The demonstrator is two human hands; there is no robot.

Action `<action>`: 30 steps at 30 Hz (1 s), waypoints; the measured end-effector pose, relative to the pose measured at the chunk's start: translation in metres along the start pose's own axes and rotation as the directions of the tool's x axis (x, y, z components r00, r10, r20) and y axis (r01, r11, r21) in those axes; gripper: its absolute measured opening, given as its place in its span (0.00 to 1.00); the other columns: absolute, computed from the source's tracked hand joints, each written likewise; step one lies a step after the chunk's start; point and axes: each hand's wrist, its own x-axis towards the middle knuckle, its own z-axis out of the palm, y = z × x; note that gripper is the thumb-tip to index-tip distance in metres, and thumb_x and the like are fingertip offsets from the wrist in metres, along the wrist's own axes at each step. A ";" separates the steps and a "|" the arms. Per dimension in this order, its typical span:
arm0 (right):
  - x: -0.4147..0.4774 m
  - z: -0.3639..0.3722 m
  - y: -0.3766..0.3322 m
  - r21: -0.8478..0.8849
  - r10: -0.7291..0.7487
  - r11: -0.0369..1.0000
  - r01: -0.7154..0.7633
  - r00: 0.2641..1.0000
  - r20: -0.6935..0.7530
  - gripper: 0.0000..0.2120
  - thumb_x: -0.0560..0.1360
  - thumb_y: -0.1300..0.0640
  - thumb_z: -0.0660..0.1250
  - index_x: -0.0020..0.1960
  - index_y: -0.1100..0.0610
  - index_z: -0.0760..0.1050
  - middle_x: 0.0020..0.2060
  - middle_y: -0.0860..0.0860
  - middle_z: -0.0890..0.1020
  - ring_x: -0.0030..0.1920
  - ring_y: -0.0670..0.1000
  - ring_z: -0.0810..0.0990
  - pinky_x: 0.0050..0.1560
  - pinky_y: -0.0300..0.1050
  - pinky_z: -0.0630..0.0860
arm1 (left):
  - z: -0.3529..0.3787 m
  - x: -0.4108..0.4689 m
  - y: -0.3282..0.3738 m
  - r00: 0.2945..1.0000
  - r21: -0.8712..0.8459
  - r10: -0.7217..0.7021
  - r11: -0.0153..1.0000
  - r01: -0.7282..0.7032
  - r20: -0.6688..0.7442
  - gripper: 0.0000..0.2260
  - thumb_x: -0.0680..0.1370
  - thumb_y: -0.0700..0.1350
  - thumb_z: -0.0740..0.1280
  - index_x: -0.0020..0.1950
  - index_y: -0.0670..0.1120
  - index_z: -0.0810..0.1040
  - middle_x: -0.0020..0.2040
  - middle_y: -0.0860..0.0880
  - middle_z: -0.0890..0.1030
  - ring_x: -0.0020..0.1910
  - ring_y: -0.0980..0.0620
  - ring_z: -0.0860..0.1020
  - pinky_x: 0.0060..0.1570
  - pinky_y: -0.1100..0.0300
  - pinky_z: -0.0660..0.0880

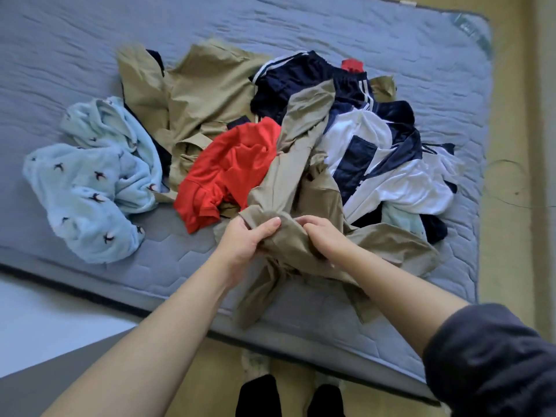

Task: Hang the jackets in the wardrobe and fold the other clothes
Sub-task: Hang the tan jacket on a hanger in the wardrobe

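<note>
A heap of clothes lies on a grey-blue quilted mattress [90, 49]. A khaki jacket [304, 176] runs from the heap's middle down over the near edge. My left hand [246, 239] grips a bunched fold of it, thumb on top. My right hand [325, 236] grips the same fabric just beside it, fingers curled in. A red shirt [228, 170] lies left of the jacket. A second khaki garment [204, 88] spreads behind it. A navy piece with white stripes [298, 76] and a white and navy jacket [376, 158] lie to the right.
A light blue fleece garment with small bird prints [90, 182] lies apart at the left. The mattress sits on a yellowish floor [508, 176]. My feet in dark socks [288, 398] stand at the mattress's near edge. A grey surface [60, 371] is at lower left.
</note>
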 end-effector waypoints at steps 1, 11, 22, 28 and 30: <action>-0.015 -0.002 -0.012 -0.004 -0.057 0.998 0.057 0.998 0.001 0.18 0.76 0.67 0.54 0.56 0.56 0.79 0.51 0.49 0.81 0.55 0.47 0.77 0.55 0.36 0.74 | 0.005 -0.010 0.015 0.999 0.027 0.047 0.999 -0.046 -0.005 0.06 0.74 0.37 0.69 0.50 0.41 0.79 0.47 0.41 0.83 0.45 0.45 0.82 0.45 0.52 0.80; -0.198 -0.054 -0.127 0.009 -0.408 0.911 0.412 0.906 -0.113 0.18 0.72 0.68 0.60 0.60 0.60 0.75 0.53 0.59 0.81 0.55 0.56 0.80 0.58 0.55 0.77 | 0.103 -0.142 0.159 0.927 -0.017 0.367 0.930 -0.367 0.073 0.12 0.77 0.32 0.64 0.60 0.30 0.73 0.50 0.37 0.79 0.49 0.44 0.79 0.53 0.50 0.78; -0.305 -0.084 -0.188 0.326 -0.297 0.814 0.480 0.828 -0.476 0.22 0.78 0.66 0.53 0.33 0.53 0.79 0.27 0.42 0.80 0.29 0.40 0.76 0.33 0.34 0.72 | 0.126 -0.209 0.190 0.803 0.232 0.550 0.770 -0.594 0.229 0.11 0.82 0.36 0.56 0.60 0.40 0.75 0.61 0.38 0.77 0.63 0.42 0.74 0.67 0.42 0.67; -0.341 -0.102 -0.225 0.341 -0.309 0.807 0.483 0.836 -0.453 0.18 0.77 0.66 0.54 0.31 0.55 0.67 0.24 0.47 0.71 0.26 0.45 0.68 0.27 0.37 0.64 | 0.136 -0.203 0.179 0.712 0.402 0.582 0.587 -0.703 0.394 0.27 0.75 0.34 0.69 0.71 0.40 0.63 0.67 0.42 0.71 0.67 0.48 0.71 0.68 0.53 0.68; -0.349 -0.108 -0.233 0.327 -0.343 0.791 0.516 0.818 -0.461 0.18 0.77 0.66 0.54 0.30 0.54 0.66 0.25 0.47 0.69 0.26 0.45 0.66 0.27 0.37 0.63 | 0.144 -0.201 0.176 0.723 0.424 0.544 0.585 -0.691 0.427 0.28 0.74 0.34 0.70 0.71 0.41 0.64 0.65 0.41 0.72 0.65 0.50 0.73 0.64 0.59 0.71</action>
